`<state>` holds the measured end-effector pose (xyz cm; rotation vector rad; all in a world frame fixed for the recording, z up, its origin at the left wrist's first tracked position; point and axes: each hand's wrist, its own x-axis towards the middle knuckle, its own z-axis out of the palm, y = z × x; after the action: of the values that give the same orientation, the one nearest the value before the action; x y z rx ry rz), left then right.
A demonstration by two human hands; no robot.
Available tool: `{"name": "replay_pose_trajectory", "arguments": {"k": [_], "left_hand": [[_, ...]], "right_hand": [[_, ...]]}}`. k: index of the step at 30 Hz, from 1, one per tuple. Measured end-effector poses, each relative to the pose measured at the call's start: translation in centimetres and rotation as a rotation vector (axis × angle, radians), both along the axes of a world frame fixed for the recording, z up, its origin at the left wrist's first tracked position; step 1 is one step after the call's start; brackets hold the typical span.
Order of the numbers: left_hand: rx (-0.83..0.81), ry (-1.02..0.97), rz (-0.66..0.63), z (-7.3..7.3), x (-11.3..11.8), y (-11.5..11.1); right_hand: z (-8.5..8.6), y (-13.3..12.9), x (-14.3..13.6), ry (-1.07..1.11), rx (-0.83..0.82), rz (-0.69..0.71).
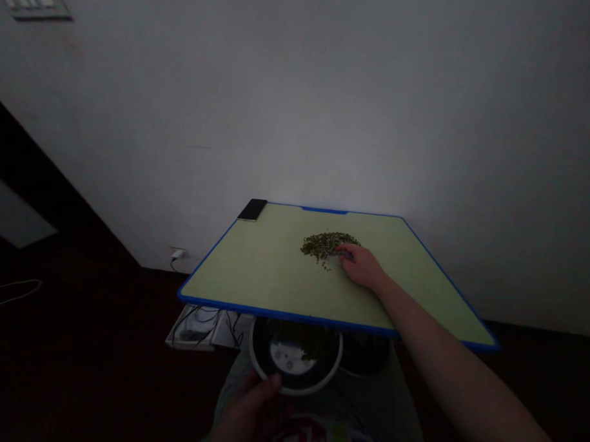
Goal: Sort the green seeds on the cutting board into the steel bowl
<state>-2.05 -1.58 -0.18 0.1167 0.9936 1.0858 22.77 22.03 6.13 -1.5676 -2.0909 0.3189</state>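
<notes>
Curls right hand at greenish bits mid-board, can't tell if pinching any; clasps bowl below near edge with left hand. Has phone on board's far left corner, grey wall beyond.

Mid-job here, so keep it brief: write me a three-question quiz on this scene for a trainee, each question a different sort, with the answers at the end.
1. Multiple choice. What is the right hand working at?
A) the wall charger
B) the pile of small greenish bits
C) the wall switch panel

2. True or false. The black phone lies at the far left corner of the pale board.

3. Fill in the missing word. The left hand holds a round ____ near the lap, just below the near edge of the pale board.

Key: 1. B; 2. True; 3. bowl
</notes>
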Motion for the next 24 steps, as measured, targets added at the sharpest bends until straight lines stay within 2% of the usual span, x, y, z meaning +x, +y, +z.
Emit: {"name": "replay_pose_trajectory", "arguments": {"k": [24], "left_hand": [[0.015,-0.015,-0.024,0.05,-0.36,-0.07]], "right_hand": [[-0.69,0.79,0.06,-0.03,0.045,0.176]]}}
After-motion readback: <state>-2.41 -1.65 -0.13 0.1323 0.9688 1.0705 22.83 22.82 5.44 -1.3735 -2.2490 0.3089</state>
